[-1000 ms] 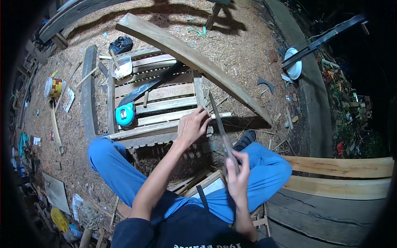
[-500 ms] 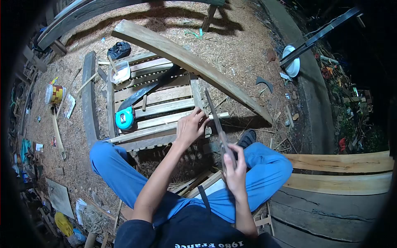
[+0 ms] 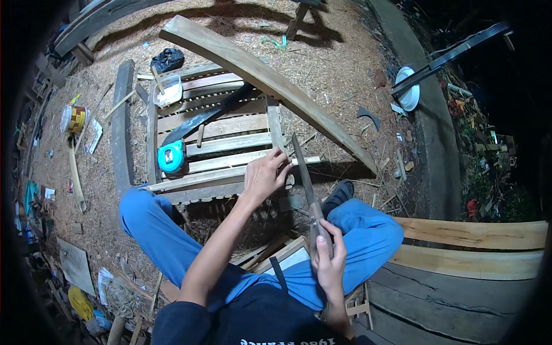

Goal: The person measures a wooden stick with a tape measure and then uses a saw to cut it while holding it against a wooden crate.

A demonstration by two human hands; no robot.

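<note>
My left hand [image 3: 265, 175] is closed on a thin wooden strip [image 3: 230, 173], near the right end of the strip, which lies along the near edge of a slatted wooden frame [image 3: 230, 144]. My right hand [image 3: 329, 251] is wrapped round the wooden handle of a saw-like tool [image 3: 305, 175], whose narrow dark blade points up and away, just right of my left fingers. On the slats are a turquoise tape measure [image 3: 171, 157], a long dark blade [image 3: 198, 119] and a white plastic tub [image 3: 168, 92].
A long thick plank [image 3: 270, 86] slants across the frame's far right corner. A dark beam [image 3: 122, 126] lies left of the frame. Light boards [image 3: 471, 233] are at the right. A black plastic bag [image 3: 167, 60] and a yellow-red tin [image 3: 75, 119] sit on the ground.
The tool in my right hand has shifted slightly back and forth along its length. My left hand stays at the strip. The whole view has shifted a little.
</note>
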